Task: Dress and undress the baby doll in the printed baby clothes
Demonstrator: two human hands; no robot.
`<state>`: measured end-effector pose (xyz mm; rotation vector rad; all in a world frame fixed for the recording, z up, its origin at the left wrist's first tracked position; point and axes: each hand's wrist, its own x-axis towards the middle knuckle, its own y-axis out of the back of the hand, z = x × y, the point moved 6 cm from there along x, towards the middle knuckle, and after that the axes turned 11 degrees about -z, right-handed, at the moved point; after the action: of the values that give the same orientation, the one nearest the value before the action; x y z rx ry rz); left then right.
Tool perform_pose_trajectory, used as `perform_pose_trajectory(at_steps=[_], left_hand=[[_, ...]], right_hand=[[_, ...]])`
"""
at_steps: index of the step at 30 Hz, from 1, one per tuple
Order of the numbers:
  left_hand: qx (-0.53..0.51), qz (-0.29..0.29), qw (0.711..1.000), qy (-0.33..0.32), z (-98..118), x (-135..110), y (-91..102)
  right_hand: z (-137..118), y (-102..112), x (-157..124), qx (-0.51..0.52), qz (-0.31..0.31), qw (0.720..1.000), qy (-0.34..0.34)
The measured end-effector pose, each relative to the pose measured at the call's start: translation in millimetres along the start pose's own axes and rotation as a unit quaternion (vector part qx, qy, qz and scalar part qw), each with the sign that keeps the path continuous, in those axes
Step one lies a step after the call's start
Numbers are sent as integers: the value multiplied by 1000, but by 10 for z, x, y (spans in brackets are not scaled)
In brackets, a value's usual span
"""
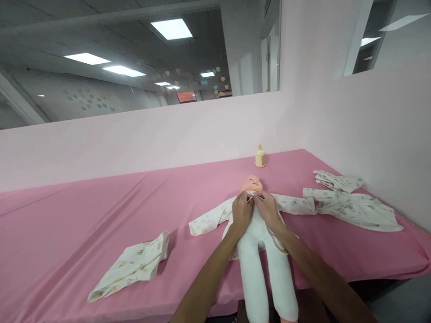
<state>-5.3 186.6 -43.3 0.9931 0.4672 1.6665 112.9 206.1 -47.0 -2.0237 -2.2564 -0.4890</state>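
A baby doll [252,183] lies on its back with its head toward the wall and its white legs toward me. A patterned white baby shirt [210,219] is on it, both sleeves spread out sideways and the front parted over the body. At the neckline, my left hand [242,210] pinches the shirt's edge just below the doll's chin. Right beside it, my right hand [266,207] is closed on the same collar area, the fingertips of both hands almost meeting. Exactly what the fingertips grip is too small to make out fully.
A pink sheet [101,206] covers the table. Folded patterned trousers [134,264] lie at the left front. A pale yellow pump bottle [260,157] stands near the back wall. More folded baby clothes [357,208] lie at the right, close to the side wall.
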Motion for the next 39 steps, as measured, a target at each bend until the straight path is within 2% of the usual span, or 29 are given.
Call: perform_pose_trajectory(at_steps=[5,12,18,23,27,30,36,39], left_hand=[[-49,-8,998,27,0,6,24],[-226,-55,970,72,-38,35,18],[-352,-102,927,86,-139,75,-63],[-455,-139,869,135,-174,65,-88],[-515,-144,831,156,-150,61,-57],[-516,-130,831,161,-166,63,-41],[-462,-120,865,154,-197,72,-55],[-455,-126,869,150,-169,67,-56]], right_hand=[[-5,-25,-40,20,-8,1000,3],[-93,-39,-64,-19,-17,999,41],[-120,-56,-77,-44,-26,997,62],[-140,-80,-92,-82,-44,993,73],[-156,-118,-106,-106,-69,988,93],[-162,-140,-117,-124,-79,983,107],[-155,-132,-129,-97,-69,988,95],[-159,-114,-137,-104,-51,990,85]])
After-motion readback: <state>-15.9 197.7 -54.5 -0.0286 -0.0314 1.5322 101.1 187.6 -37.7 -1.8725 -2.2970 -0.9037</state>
